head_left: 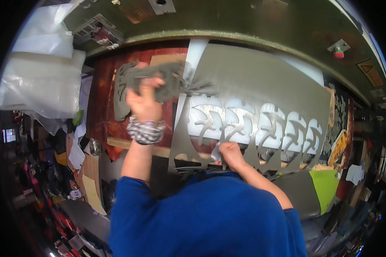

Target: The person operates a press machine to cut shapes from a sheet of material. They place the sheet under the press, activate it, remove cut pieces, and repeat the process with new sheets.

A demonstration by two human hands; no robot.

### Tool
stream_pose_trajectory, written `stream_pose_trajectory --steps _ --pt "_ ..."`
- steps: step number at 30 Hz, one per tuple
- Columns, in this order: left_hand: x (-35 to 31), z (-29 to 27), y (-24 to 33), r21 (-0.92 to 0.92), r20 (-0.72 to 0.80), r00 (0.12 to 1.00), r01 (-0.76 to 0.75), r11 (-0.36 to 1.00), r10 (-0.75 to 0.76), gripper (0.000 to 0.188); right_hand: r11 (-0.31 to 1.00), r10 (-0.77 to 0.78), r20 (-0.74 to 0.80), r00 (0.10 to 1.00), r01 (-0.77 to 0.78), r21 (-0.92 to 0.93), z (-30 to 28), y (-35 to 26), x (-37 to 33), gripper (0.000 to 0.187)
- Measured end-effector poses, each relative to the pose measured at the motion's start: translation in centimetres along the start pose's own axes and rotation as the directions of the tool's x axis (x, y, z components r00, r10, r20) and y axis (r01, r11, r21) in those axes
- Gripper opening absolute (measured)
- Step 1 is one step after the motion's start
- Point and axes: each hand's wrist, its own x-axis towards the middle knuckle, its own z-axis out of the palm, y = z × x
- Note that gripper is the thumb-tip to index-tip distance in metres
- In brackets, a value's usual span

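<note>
A dark grey sheet material (pixel 261 68) lies across the work surface, with a row of curved cut-outs along its near part. Light surface shows through the holes. My right hand (pixel 231 154) is closed at the near edge of this sheet, between two cut-outs; what its fingers hold is hidden. At the left, my left hand (pixel 146 100), with a checked band at the wrist, hovers at a heap of grey cut pieces (pixel 123 96). Both its fingers and a grey piece beside them are smeared by motion, so a grip cannot be made out.
A green machine beam (pixel 227 21) spans the far side, with a red button (pixel 339 53) at right. Clear plastic sheeting (pixel 43 81) hangs at far left. The reddish board (pixel 101 107) lies under the heap. Bright green material (pixel 324 188) and a yellow shape (pixel 339 145) sit at right.
</note>
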Motion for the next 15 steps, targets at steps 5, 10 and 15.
stream_pose_trajectory --steps 5,10,15 --pt "6.8 -3.5 5.5 -0.492 0.151 0.988 0.089 0.866 -0.016 0.084 0.937 0.008 0.077 0.997 0.019 -0.349 -0.7 0.4 0.7 0.03" --pt "9.4 -5.8 10.6 -0.438 0.347 0.937 0.188 0.879 -0.027 0.092 0.678 -0.086 0.203 0.975 0.206 -0.705 -0.3 -1.8 -1.4 0.015" --pt "9.6 -8.8 11.3 -0.075 0.219 0.97 0.124 0.989 -0.105 0.053 0.63 -0.225 0.163 0.961 0.271 -0.727 -1.7 -4.5 -5.9 0.031"
